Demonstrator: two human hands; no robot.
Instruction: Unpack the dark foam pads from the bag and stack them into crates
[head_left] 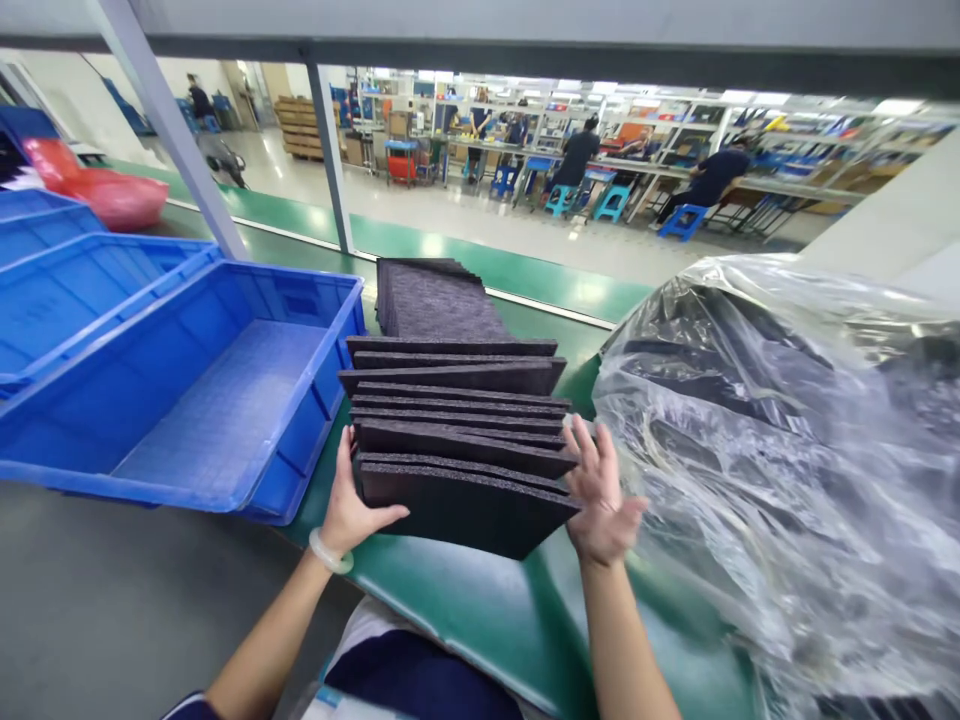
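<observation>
A row of black foam sheets [461, 440] stands on edge in front of me, uneven at the tops and sides. My left hand [356, 510] grips the left end of the nearest sheets, its thumb lying across the front face and its other fingers along the side, partly hidden. At the right end, my right hand [604, 495] is open with fingers spread, its fingertips by the sheets' edges. Whether it touches them I cannot tell. Behind the row lies a fanned pile of similar grey-black sheets [442, 300].
A blue plastic crate [307, 400] stands at left, with more blue crates [82, 290] beyond. Clear plastic wrap [780, 430] over dark material fills the right. The green work surface [465, 590] lies beneath. A grey post [330, 160] rises behind; people sit at far benches.
</observation>
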